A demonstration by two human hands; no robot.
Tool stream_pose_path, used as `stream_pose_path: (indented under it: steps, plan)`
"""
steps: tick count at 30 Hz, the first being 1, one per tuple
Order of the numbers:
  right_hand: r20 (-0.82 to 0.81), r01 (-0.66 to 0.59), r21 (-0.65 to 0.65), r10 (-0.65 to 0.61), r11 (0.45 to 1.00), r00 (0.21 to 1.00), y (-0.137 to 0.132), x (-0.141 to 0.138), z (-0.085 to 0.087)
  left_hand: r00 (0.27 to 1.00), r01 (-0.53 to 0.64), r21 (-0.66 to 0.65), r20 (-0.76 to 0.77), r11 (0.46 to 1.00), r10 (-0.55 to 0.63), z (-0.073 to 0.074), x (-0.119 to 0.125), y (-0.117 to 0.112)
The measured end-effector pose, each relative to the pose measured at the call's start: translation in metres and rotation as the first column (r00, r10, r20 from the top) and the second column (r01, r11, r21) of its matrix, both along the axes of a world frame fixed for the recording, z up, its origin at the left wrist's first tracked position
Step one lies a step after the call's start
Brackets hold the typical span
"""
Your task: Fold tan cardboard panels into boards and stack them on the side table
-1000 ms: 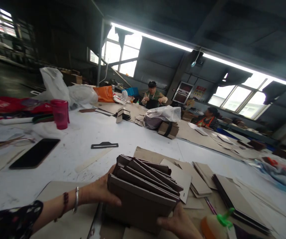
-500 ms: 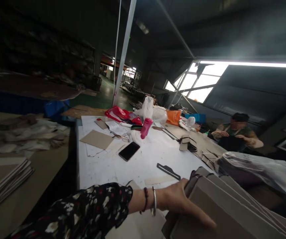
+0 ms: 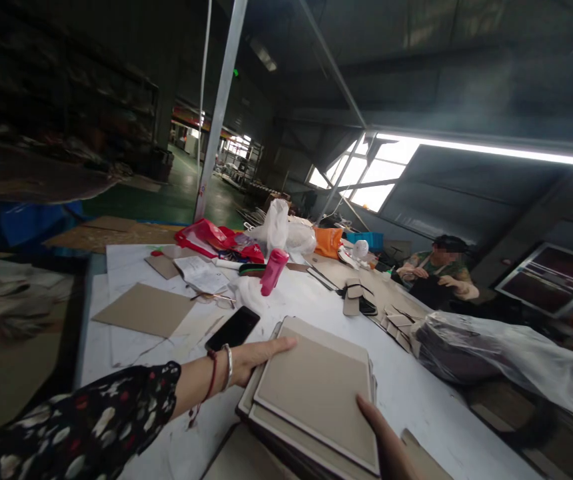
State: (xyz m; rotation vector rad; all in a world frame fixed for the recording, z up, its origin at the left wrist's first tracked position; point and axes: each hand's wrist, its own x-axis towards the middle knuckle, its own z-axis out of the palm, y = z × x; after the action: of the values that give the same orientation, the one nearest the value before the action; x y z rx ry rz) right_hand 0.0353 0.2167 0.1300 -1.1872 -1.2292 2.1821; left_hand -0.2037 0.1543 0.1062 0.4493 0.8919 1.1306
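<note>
Between my two hands is a stack of beige flat panels (image 3: 316, 393) with pale edges, held just above or on the white tabletop. My left hand (image 3: 261, 357) grips the stack's left side, its thumb lying over the top panel. On the right side, my right hand (image 3: 386, 433) presses with one finger showing at the edge; the rest of it is cut off by the frame. Just beyond my left hand lies a black phone (image 3: 234, 327). More beige material (image 3: 246, 457) sits beneath the stack at the bottom.
A beige board (image 3: 144, 309), glasses (image 3: 214, 299), a pink bottle (image 3: 274, 272) and a red bag (image 3: 216, 240) lie across the table (image 3: 166, 420). Clear plastic sheeting (image 3: 511, 347) covers dark goods at right. Another person (image 3: 436, 270) sits at the far right, handling dark material.
The panels have moved left and toward the middle, now lying flatter. My left hand shifted to their left edge, and my right hand has come into view. The view has turned right.
</note>
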Motion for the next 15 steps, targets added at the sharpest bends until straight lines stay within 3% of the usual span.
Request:
stream_pose_path:
  steps: [4,10,15]
  plan:
    - [-0.102,0.008,-0.054,-0.014,0.998,0.995,0.041,-0.041,0.000,0.996,-0.073,0.046,-0.042,0.996,0.075,0.003,-0.035,0.035]
    - [-0.064,0.033,0.083,-0.028,0.996,0.998,0.119,-0.092,-0.011,0.971,-0.163,0.065,-0.166,0.985,0.172,0.013,-0.081,0.097]
    - [-0.084,0.054,0.132,-0.044,0.990,0.996,0.174,-0.113,-0.015,0.952,-0.214,0.044,-0.216,0.976,0.219,0.014,-0.098,0.139]
